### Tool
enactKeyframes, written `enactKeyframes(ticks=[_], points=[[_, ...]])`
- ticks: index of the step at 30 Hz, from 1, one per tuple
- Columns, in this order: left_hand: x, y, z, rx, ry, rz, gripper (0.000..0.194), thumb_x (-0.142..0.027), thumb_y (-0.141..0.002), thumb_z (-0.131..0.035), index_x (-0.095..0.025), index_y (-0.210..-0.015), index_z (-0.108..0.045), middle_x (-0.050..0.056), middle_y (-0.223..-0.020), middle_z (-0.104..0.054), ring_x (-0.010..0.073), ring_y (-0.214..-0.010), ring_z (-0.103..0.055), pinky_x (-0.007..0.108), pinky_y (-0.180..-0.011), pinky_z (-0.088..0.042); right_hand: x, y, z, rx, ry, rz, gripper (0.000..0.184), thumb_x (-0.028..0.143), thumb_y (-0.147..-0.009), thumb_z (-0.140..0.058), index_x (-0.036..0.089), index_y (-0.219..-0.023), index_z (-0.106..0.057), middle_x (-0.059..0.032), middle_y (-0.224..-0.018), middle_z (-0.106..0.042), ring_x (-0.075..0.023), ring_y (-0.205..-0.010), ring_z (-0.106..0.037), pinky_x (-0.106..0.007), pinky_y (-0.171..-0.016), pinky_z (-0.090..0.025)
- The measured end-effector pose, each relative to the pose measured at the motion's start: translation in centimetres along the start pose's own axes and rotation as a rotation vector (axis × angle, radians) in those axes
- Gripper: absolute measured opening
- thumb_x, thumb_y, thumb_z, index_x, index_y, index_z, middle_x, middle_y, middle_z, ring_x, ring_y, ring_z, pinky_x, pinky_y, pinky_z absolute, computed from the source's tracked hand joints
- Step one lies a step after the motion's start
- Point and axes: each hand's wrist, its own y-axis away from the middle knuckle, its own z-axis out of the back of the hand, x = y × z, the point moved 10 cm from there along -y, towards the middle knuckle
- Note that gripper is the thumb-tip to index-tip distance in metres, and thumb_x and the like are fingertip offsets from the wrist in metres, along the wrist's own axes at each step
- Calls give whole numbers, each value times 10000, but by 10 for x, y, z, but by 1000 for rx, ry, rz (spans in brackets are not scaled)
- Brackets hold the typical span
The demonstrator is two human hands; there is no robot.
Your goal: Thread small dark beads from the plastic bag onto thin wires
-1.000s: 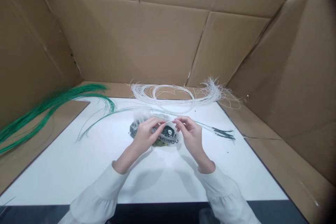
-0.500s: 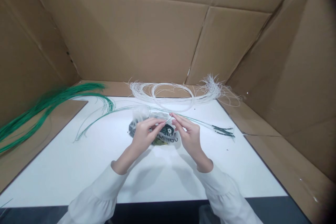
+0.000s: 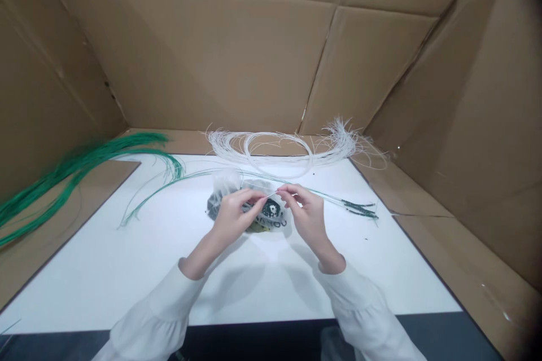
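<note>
My left hand pinches a thin white strand between thumb and fingertips. Opposite it, my right hand is closed in a pinch at the strand's other visible end. A tiny item at the right fingertips would be too small to make out. Just beneath both hands lies a clear plastic bag with dark printed letters. Inside its opening are small dark beads. Behind the hands, thin green strands run across the table, and dark beaded lengths sit at their right ends.
A looped bundle of white strands lies along the table's far edge. Long green strands spread in a thick bundle at the left. Cardboard walls enclose the white table at the back and sides.
My right hand's fingers, apart half a second ago, have come together in a pinch at the white strand. My left hand keeps its hold in nearly the same place.
</note>
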Motion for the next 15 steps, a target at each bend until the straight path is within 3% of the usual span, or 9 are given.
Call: enactKeyframes(ticks=[5,9,12,15], points=[[3,-1,-4,32,26,45,132,-238,-812,-526,-170,-806,-639,17,-767,-673,128,-705,-610,217,-675,-464,25,5,1,-35,185,236,136,187,-818,-502,194,-784,-633,-33,-765,-656,-142,-704,-588,-267,-616,-473],[11,0,-3,7,75,144,139,-259,-798,-542,-160,-785,-639,14,-756,-677,121,-675,-607,203,-654,-470,33,11,2,-63,181,299,112,175,-803,-530,194,-809,-640,-33,-764,-661,-138,-686,-585,-263,-599,-473],[15,1,-1,-7,94,189,153,-273,-794,-546,-154,-781,-641,16,-750,-676,119,-667,-604,200,-652,-468,26,10,3,-53,75,189,86,201,-769,-579,198,-785,-663,-30,-755,-669,-141,-683,-591,-261,-598,-478],[16,2,2,-41,90,203,158,-276,-794,-547,-151,-780,-642,22,-759,-678,123,-673,-606,205,-657,-468,1,7,-6,40,-171,-73,95,259,-729,-625,197,-762,-689,-32,-742,-683,-143,-641,-586,-261,-562,-479]])
